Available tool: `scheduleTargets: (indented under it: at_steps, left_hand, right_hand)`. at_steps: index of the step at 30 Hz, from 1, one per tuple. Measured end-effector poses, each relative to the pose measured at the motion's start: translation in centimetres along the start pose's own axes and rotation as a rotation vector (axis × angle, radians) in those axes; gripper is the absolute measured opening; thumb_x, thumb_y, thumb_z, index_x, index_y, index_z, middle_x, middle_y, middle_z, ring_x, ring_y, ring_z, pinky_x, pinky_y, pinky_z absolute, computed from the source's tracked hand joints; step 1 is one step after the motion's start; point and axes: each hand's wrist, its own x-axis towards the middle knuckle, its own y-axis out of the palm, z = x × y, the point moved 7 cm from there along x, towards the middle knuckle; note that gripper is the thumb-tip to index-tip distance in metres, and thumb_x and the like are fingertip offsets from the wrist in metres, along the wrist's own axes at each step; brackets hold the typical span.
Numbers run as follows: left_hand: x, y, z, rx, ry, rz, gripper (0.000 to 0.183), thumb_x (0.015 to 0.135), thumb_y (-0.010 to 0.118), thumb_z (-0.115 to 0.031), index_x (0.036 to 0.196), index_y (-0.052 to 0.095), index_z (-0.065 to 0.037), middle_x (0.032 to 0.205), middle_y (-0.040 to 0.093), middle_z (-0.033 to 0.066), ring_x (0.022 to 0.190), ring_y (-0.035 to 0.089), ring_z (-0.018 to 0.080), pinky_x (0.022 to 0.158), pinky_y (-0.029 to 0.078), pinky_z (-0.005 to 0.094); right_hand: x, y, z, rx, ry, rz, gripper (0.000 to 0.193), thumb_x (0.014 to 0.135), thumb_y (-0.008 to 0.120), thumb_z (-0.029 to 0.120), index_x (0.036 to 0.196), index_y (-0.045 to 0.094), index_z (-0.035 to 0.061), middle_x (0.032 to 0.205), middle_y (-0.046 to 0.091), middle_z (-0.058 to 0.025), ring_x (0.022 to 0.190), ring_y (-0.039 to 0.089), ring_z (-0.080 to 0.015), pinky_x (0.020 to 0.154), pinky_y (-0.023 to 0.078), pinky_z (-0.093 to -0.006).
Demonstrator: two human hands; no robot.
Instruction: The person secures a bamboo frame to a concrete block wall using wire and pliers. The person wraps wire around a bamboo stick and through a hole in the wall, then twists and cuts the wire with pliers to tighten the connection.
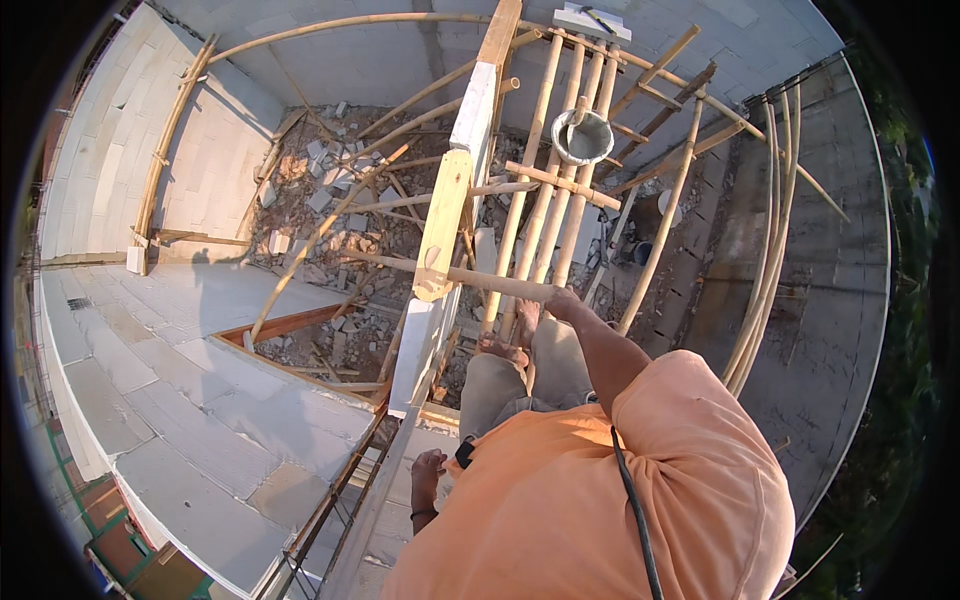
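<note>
My right arm reaches forward, and my right hand [565,303] is closed round the near end of a bamboo pole [492,283]. That pole runs left across the top of a narrow wall, close to the lower end of a wooden plank [443,225]. Down by my left hip hangs my left hand [428,472] with curled fingers; whatever it holds, if anything, is hidden. Beside it lies a long straight edge of the wall top [385,500]. My bare feet [515,340] stand on lengthwise bamboo poles [545,225].
A bucket of grey mortar [583,140] with a tool in it stands ahead on the bamboo platform. Beyond it lies a white block [592,22]. Rubble [345,170] covers the ground far below. Bamboo poles [770,250] lean at the right, and a block wall [200,400] fills the left.
</note>
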Motion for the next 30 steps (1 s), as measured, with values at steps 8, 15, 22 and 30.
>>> scheduleTargets:
  at_steps: [8,15,22,30]
  left_hand:
    - [3.6,0.6,-3.0,0.056,0.036,0.047,0.036,0.094,0.057,-0.028,0.115,0.061,0.000,0.102,0.070,0.0113,0.093,0.067,0.0209,0.082,0.051,0.0342]
    - [8.3,-0.4,-4.1,0.015,0.111,0.071,0.034,0.094,0.058,-0.028,0.113,0.062,0.000,0.099,0.070,0.0102,0.092,0.067,0.0191,0.080,0.052,0.0330]
    - [13.9,1.0,-6.0,-0.075,0.117,0.071,0.026,0.095,0.055,-0.022,0.108,0.063,0.000,0.089,0.068,0.0060,0.076,0.064,0.0127,0.066,0.050,0.0271]
    - [20.0,6.4,-14.2,-0.064,0.231,0.010,0.022,0.092,0.058,-0.019,0.100,0.063,0.000,0.082,0.065,0.0044,0.070,0.061,0.0117,0.061,0.049,0.0263]
  right_hand:
    - [-3.2,-0.1,4.4,-0.038,-0.072,-0.004,0.065,0.088,0.062,0.039,0.138,0.047,0.0003,0.128,0.060,-0.0200,0.121,0.055,-0.0364,0.102,0.044,-0.0443]
    - [-7.5,-5.9,4.2,0.203,-0.248,-0.163,0.054,0.090,0.058,0.033,0.132,0.053,-0.0002,0.126,0.059,-0.0229,0.125,0.048,-0.0369,0.105,0.040,-0.0435]
    - [-13.7,-16.1,-6.9,0.482,-0.211,-0.803,0.036,0.092,0.060,0.021,0.123,0.059,0.0018,0.117,0.056,-0.0169,0.099,0.063,-0.0270,0.085,0.051,-0.0374]
    - [-10.4,-8.4,-24.7,0.820,0.397,-0.467,0.032,0.088,0.065,0.016,0.116,0.065,0.0017,0.092,0.069,-0.0114,0.068,0.067,-0.0165,0.060,0.054,-0.0333]
